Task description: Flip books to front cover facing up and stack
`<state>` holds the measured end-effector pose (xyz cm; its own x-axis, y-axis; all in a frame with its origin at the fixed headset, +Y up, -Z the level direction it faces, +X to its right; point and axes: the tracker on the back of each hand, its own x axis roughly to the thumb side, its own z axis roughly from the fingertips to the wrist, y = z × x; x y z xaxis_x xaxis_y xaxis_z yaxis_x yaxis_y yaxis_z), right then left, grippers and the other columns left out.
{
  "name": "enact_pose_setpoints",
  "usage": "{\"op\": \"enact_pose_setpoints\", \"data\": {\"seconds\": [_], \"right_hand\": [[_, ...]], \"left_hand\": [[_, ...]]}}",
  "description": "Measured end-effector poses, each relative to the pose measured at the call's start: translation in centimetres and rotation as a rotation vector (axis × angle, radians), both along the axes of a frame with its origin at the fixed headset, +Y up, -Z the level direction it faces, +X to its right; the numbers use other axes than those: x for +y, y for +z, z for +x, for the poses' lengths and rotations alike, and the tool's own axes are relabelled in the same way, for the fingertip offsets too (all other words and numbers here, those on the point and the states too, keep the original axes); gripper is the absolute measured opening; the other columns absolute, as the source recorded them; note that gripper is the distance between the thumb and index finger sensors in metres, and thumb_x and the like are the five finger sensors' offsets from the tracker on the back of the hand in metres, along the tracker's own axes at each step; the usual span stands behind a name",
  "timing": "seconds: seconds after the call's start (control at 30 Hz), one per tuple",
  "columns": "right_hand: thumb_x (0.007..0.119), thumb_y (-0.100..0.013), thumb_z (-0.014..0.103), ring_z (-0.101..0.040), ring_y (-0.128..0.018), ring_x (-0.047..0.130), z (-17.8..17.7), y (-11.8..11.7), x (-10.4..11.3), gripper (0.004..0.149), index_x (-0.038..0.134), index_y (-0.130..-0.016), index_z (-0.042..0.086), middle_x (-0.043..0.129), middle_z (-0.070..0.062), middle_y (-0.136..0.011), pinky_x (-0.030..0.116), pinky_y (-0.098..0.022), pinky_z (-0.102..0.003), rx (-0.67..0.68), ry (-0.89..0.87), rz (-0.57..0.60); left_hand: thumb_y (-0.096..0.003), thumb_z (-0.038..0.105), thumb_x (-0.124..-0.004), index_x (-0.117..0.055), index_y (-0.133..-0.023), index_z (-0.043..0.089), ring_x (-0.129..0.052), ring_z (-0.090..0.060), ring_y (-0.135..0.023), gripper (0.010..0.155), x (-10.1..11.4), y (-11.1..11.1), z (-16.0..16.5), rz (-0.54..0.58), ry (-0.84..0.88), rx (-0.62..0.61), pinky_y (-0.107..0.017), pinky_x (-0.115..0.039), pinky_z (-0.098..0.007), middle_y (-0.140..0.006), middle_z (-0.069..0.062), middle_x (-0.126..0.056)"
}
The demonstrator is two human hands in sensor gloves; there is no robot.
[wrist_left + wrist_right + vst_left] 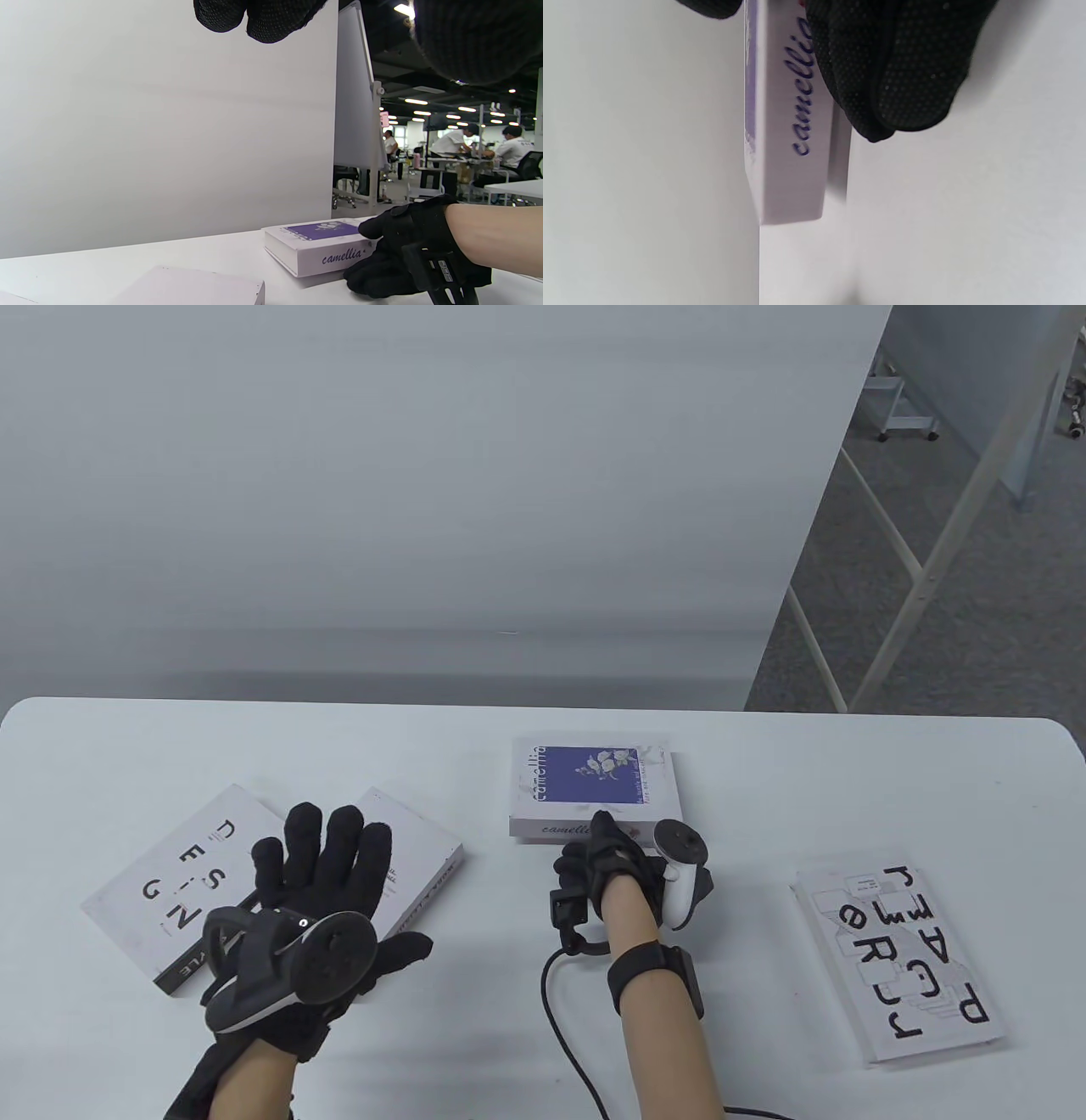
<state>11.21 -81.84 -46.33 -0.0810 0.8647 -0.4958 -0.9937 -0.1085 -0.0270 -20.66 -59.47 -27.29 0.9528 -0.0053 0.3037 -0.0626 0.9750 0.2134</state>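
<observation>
The white and purple "camellia" book (594, 776) lies cover up at the middle of the table. My right hand (590, 844) grips its near spine edge, thumb on top and fingers against the spine; the left wrist view (403, 250) and right wrist view (891, 63) show this too. The book also shows in both wrist views (316, 250) (785, 127). My left hand (327, 836) is open with fingers spread, above the white "DESIGN" book (170, 891) and a second white book (424, 865) beside it. A white book with large black letters (908, 959) lies at the right.
The white table (509, 1027) ends at a white partition (424, 517) behind the books. A black cable (560, 1018) runs from my right wrist to the near edge. Floor and metal frames show past the table's far right corner.
</observation>
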Motion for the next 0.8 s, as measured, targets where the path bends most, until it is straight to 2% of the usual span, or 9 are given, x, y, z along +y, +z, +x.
{"op": "enact_pose_setpoints", "data": {"seconds": [0.13,0.2,0.33,0.47,0.57,0.7,0.8], "right_hand": [[0.052,-0.060,0.046,-0.044,-0.064,0.095,0.0,0.8,1.1,0.074,0.042,-0.099,-0.016,0.078,-0.035,-0.084,0.087,-0.043,-0.042,0.043,0.040,0.056],[0.054,-0.060,0.046,-0.046,-0.067,0.093,0.5,1.3,2.0,0.073,0.039,-0.101,-0.013,0.074,-0.036,-0.087,0.086,-0.045,-0.044,0.095,0.079,0.098],[0.055,-0.060,0.043,-0.054,-0.076,0.081,2.5,2.5,3.8,0.071,0.033,-0.104,-0.009,0.061,-0.041,-0.094,0.078,-0.050,-0.053,0.231,0.110,0.203],[0.060,-0.059,0.043,-0.058,-0.078,0.077,5.7,4.8,5.7,0.072,0.035,-0.104,-0.007,0.058,-0.041,-0.096,0.075,-0.051,-0.058,0.263,0.232,0.333],[0.065,-0.058,0.040,-0.063,-0.080,0.070,7.6,6.8,7.2,0.071,0.037,-0.105,-0.004,0.056,-0.040,-0.099,0.071,-0.051,-0.064,0.296,0.288,0.413],[0.068,-0.057,0.047,-0.066,-0.083,0.064,10.0,9.2,9.6,0.077,0.039,-0.106,-0.004,0.051,-0.044,-0.100,0.065,-0.053,-0.069,0.365,0.469,0.509],[0.067,-0.058,0.051,-0.068,-0.084,0.062,12.0,10.7,11.1,0.081,0.036,-0.107,-0.005,0.048,-0.045,-0.102,0.063,-0.054,-0.071,0.414,0.636,0.549]], "left_hand": [[-0.0363,0.074,-0.072,-0.048,-0.112,0.006,-0.028,-0.064,-0.099,0.104,-0.1,0.0,0.5,-0.001,-0.006,-0.020,-0.067,-0.040,-0.075,-0.114,-0.029,-0.037],[-0.0366,0.074,-0.072,-0.046,-0.112,0.005,-0.032,-0.067,-0.098,0.105,-0.3,-0.2,0.9,-0.019,-0.002,-0.035,-0.069,-0.045,-0.072,-0.113,-0.031,-0.034],[-0.0374,0.075,-0.070,-0.043,-0.112,0.006,-0.035,-0.066,-0.098,0.105,-1.0,-0.4,1.9,-0.033,-0.032,-0.048,-0.068,-0.048,-0.073,-0.112,-0.031,-0.034],[-0.0424,0.075,-0.061,-0.038,-0.113,0.008,-0.032,-0.064,-0.101,0.100,-1.7,-0.6,2.7,-0.015,-0.030,-0.075,-0.066,-0.048,-0.076,-0.114,-0.029,-0.029],[-0.0436,0.077,-0.057,-0.038,-0.114,0.011,-0.038,-0.062,-0.103,0.099,-2.0,-0.7,3.0,0.026,0.008,-0.093,-0.065,-0.053,-0.077,-0.115,-0.028,-0.029],[-0.0436,0.079,-0.055,-0.034,-0.115,0.010,-0.038,-0.066,-0.102,0.101,-3.0,-1.3,3.5,-0.034,-0.055,-0.070,-0.065,-0.051,-0.079,-0.115,-0.029,-0.027],[-0.0434,0.079,-0.054,-0.031,-0.115,0.009,-0.030,-0.073,-0.094,0.103,-3.9,-1.7,3.6,-0.069,-0.074,-0.054,-0.060,-0.041,-0.084,-0.113,-0.032,-0.024]]}}
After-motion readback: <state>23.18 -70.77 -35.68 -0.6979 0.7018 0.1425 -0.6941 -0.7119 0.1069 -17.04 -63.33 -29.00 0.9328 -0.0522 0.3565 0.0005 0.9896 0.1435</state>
